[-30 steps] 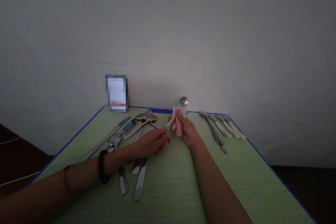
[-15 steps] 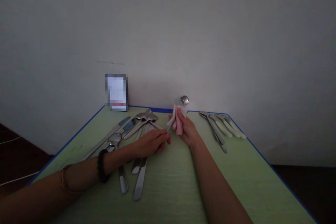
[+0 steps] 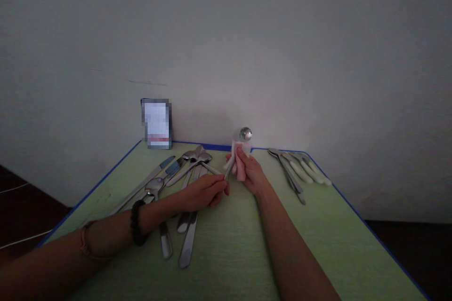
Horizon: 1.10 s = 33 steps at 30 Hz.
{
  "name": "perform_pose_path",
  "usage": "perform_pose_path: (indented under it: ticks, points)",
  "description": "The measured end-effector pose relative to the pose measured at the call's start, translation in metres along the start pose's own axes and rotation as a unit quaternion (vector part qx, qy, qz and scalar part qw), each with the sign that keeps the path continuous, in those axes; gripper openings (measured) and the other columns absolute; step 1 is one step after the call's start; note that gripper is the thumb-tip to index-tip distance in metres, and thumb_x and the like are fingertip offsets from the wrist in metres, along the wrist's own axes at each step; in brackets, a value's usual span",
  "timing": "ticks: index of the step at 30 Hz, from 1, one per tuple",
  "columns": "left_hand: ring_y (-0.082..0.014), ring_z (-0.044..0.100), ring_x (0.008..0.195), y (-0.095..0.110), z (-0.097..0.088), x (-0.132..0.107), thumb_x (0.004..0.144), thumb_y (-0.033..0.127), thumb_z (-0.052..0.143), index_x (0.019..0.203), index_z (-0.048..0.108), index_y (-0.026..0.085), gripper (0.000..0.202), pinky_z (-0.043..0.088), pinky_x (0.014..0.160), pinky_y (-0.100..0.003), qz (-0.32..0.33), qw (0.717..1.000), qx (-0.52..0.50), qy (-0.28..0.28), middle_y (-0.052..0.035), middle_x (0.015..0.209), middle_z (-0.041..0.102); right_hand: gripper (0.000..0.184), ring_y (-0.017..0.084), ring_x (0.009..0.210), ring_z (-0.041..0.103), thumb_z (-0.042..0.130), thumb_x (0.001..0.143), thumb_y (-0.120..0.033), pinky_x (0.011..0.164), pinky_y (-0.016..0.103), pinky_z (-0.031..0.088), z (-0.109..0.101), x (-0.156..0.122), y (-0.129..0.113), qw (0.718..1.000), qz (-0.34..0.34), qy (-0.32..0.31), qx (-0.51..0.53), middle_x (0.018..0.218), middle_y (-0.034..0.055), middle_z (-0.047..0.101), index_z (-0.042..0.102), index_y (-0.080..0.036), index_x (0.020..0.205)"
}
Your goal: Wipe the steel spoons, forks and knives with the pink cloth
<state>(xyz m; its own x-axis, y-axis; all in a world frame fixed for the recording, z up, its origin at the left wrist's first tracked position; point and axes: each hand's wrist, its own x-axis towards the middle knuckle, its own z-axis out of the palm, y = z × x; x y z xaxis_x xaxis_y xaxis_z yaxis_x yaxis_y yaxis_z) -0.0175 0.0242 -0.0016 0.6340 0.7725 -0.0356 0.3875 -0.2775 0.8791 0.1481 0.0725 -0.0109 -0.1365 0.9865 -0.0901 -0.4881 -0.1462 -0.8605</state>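
A metal spoon (image 3: 246, 133) is held up over the far part of the table, its shiny bowl at the top. My left hand (image 3: 206, 192) pinches the lower end of its handle. Wrapped about the upper handle is a pink and white cloth (image 3: 240, 168), which my right hand (image 3: 251, 172) grips with the thumb on the near side. The cloth hides part of the handle. Beside and under my left forearm lies a loose pile of spoons (image 3: 154, 186) and table knives (image 3: 143, 184), partly covered by the arm.
On the right of the green table (image 3: 229, 254) lie several pieces of cutlery with white handles (image 3: 306, 174) and plain metal ones (image 3: 292, 181). A phone with a blurred screen (image 3: 157, 123) leans against the wall (image 3: 226, 47) at the back left.
The spoon's bowl has shifted very slightly to the left and up. Both hands keep their hold, almost unmoved.
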Motion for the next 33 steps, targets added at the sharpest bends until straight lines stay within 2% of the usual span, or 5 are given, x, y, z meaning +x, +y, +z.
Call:
perform_pose_path:
  ticks: [14, 29, 33]
  points:
    - [-0.0115, 0.043, 0.048, -0.0003, 0.0000, -0.0007, 0.094, 0.033, 0.031, 0.081, 0.055, 0.018, 0.030, 0.036, 0.052, -0.023, -0.001, 1.000, 0.012, -0.011, 0.0059, 0.051, 0.045, 0.036, 0.010, 0.054, 0.060, 0.079, 0.065, -0.047, 0.051, 0.020, 0.046, 0.0004, -0.0011, -0.0010, 1.000, 0.005, 0.002, -0.014, 0.071, 0.0062, 0.074, 0.070, -0.013, 0.073]
    - [-0.0108, 0.042, 0.048, 0.0054, -0.0002, -0.0012, 0.093, 0.032, 0.033, 0.079, 0.055, 0.017, 0.030, 0.036, 0.051, -0.022, -0.007, 1.000, 0.024, -0.008, 0.0060, 0.052, 0.045, 0.036, 0.009, 0.050, 0.057, 0.077, 0.068, -0.048, 0.051, 0.020, 0.046, 0.0011, -0.0020, -0.0010, 1.000, 0.003, -0.010, -0.027, 0.064, 0.0036, 0.071, 0.069, -0.013, 0.074]
    - [-0.0106, 0.043, 0.048, 0.0049, -0.0002, -0.0014, 0.093, 0.032, 0.033, 0.078, 0.055, 0.017, 0.030, 0.036, 0.052, -0.022, -0.006, 0.999, 0.032, -0.008, 0.0060, 0.052, 0.046, 0.039, 0.009, 0.051, 0.057, 0.080, 0.063, -0.049, 0.051, 0.021, 0.046, 0.0003, -0.0008, -0.0008, 0.999, 0.009, -0.019, -0.024, 0.067, 0.0047, 0.072, 0.068, -0.013, 0.073]
